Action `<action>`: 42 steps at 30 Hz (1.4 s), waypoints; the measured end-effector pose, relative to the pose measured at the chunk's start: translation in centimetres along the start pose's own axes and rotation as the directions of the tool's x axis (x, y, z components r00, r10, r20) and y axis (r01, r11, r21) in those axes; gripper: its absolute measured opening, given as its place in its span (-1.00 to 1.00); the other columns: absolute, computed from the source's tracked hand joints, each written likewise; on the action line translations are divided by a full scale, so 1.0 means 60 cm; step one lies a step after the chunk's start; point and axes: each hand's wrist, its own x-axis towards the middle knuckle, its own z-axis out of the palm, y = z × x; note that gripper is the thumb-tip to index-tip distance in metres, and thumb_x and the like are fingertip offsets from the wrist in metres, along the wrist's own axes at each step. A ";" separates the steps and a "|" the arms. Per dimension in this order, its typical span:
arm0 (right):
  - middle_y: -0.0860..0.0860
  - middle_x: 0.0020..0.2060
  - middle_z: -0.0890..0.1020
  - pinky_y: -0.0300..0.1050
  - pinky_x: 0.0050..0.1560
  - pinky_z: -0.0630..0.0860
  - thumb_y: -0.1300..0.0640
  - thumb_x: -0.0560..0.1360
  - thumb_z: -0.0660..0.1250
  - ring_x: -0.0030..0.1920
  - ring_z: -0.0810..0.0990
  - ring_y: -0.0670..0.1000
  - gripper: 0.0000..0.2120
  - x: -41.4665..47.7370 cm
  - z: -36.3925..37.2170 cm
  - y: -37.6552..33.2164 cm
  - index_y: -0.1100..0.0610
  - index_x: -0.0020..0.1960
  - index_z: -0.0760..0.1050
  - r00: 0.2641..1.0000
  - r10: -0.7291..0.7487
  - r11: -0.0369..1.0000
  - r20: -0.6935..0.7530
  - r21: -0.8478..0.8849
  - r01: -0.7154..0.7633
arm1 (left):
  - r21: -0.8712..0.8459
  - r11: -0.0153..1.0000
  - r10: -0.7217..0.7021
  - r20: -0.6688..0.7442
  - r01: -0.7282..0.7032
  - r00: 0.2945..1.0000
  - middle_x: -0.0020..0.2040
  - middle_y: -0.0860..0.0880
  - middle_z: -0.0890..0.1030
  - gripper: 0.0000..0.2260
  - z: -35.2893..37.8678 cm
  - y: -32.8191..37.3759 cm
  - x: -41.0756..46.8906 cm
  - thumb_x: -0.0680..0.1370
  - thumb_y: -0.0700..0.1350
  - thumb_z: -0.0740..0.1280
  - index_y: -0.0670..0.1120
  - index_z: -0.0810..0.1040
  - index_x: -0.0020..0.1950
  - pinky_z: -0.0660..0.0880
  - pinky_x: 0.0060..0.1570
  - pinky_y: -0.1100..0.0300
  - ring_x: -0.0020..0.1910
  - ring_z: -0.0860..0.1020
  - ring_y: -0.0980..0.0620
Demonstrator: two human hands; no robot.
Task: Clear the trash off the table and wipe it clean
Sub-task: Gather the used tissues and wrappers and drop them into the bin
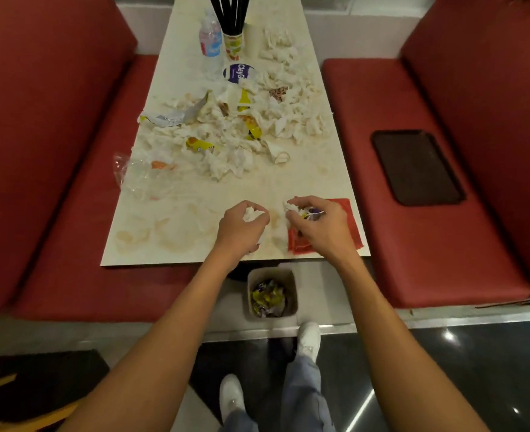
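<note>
Bin (292,285) of wrappers (268,299) (below table (304,173) end); tissue (251,214) gripped in left hand (241,229), scraps (308,212) in right hand (319,226)

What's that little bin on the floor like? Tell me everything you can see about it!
The small beige square bin looks like plastic, has no lid and stands upright on the pale floor, just below the near edge of the cream table, between the red benches. It is partly full of crumpled yellow, purple and white wrappers. A white shoe is near it, not touching.
</note>
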 end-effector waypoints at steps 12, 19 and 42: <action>-0.25 -0.07 0.68 -0.28 -0.06 0.55 0.15 0.52 0.53 -0.07 0.61 -0.19 -0.86 -0.183 0.081 0.131 -0.03 0.06 0.71 0.981 0.191 0.981 0.036 0.041 -0.192 | 0.197 0.978 -0.074 0.027 0.067 0.997 -0.23 0.05 0.67 -0.93 0.008 -0.203 -0.078 0.56 -0.02 0.42 0.04 0.63 -0.12 0.44 -0.29 0.19 -0.22 0.64 0.02; -0.11 0.02 0.66 0.12 -0.06 0.71 0.09 0.52 0.54 -0.07 0.69 0.05 -0.81 -0.192 0.108 0.290 -0.07 0.11 0.68 0.946 0.309 0.951 0.096 -0.062 -0.304 | 0.158 0.961 -0.233 0.006 0.229 0.973 -0.12 -0.03 0.66 -0.84 0.073 -0.317 -0.052 0.64 0.05 0.38 -0.03 0.61 0.03 0.54 -0.18 0.11 -0.11 0.65 -0.05; 0.17 0.47 0.49 -0.05 0.44 0.35 0.01 0.62 0.42 0.45 0.47 0.21 -0.44 0.014 0.335 0.728 0.11 0.57 0.38 0.751 0.439 0.850 0.493 -0.499 -0.170 | 0.379 0.866 -0.309 -0.108 0.327 0.945 0.10 -0.14 0.58 -0.69 0.185 -0.665 0.210 0.69 0.00 0.30 -0.21 0.54 0.29 0.43 0.03 0.12 0.11 0.56 -0.11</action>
